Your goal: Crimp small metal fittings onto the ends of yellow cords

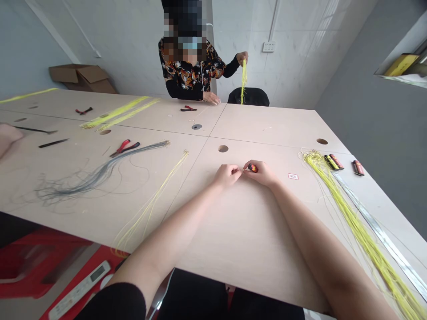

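Observation:
My left hand [229,174] is closed over the table, its fingertips pinched together on something too small to make out. Close beside it, my right hand [262,173] holds a small dark lighter [252,168] with a red and yellow label, its fingers wrapped round it. The fingertips of both hands nearly meet. Left of my hands lies a thin bunch of yellow wires [160,191], and farther left a bundle of grey wires [100,175]. A thick bundle of yellow wires [350,222] runs along the table's right side.
Red-handled pliers [124,148] lie behind the grey wires. Batteries [333,162] and a small label [293,176] are at the right. Across the table [213,249], a person [190,75] holds up yellow wires [243,80]. Another person's hand [8,138] shows at the left edge.

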`<move>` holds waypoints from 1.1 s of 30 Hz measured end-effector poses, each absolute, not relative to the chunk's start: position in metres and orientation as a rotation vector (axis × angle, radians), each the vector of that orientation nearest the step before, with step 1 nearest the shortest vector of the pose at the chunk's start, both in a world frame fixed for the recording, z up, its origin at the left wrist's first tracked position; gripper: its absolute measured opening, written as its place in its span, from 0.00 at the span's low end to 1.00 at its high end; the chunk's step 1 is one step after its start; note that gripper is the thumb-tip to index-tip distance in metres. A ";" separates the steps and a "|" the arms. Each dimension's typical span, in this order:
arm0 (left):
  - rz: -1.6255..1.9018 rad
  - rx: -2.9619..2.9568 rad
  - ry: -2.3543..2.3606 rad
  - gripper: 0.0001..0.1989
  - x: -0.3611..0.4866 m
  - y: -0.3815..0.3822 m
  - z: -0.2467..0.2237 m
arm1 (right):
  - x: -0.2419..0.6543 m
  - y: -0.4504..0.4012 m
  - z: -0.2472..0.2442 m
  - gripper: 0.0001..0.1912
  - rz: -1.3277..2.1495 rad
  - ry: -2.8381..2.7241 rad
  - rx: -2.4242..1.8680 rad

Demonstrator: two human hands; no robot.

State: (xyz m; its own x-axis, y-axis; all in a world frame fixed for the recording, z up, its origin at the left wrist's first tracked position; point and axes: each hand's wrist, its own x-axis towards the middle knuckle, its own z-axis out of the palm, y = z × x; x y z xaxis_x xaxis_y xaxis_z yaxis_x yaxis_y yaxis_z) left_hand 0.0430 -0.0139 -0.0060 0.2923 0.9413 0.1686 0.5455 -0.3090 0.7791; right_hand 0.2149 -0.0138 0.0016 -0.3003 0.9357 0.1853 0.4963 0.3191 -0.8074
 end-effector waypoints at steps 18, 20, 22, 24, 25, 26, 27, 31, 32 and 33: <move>0.824 2.005 1.304 0.11 0.044 -0.015 -0.007 | 0.214 -0.016 0.004 0.06 0.827 -1.960 -1.306; 0.824 2.009 1.302 0.11 0.044 -0.015 -0.008 | 0.214 -0.015 0.003 0.06 0.825 -1.965 -1.308; 0.822 2.014 1.299 0.11 0.044 -0.015 -0.008 | 0.214 -0.014 0.002 0.06 0.820 -1.971 -1.301; 0.824 2.015 1.298 0.11 0.044 -0.015 -0.008 | 0.214 -0.014 0.001 0.06 0.811 -1.976 -1.294; 0.824 2.014 1.297 0.11 0.044 -0.015 -0.007 | 0.214 -0.014 0.001 0.06 0.808 -1.977 -1.293; 0.825 2.015 1.294 0.11 0.044 -0.015 -0.007 | 0.215 -0.013 0.001 0.06 0.807 -1.979 -1.293; 0.825 2.016 1.291 0.11 0.044 -0.015 -0.007 | 0.215 -0.013 0.001 0.05 0.807 -1.981 -1.295; 0.822 2.024 1.292 0.11 0.044 -0.014 -0.008 | 0.215 -0.013 0.000 0.05 0.809 -1.986 -1.298; 0.823 2.027 1.294 0.11 0.044 -0.014 -0.008 | 0.215 -0.013 0.000 0.05 0.809 -1.985 -1.300; 0.823 2.030 1.295 0.11 0.044 -0.014 -0.008 | 0.215 -0.013 0.000 0.05 0.811 -1.984 -1.302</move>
State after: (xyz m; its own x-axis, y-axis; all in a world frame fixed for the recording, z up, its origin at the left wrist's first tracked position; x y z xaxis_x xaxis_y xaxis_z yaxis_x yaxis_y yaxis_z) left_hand 0.0436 -0.0142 -0.0079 0.3359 0.9236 0.1851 0.5597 -0.3537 0.7495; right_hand 0.2150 -0.0133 0.0002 -0.3191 0.9332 0.1653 0.5505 0.3245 -0.7692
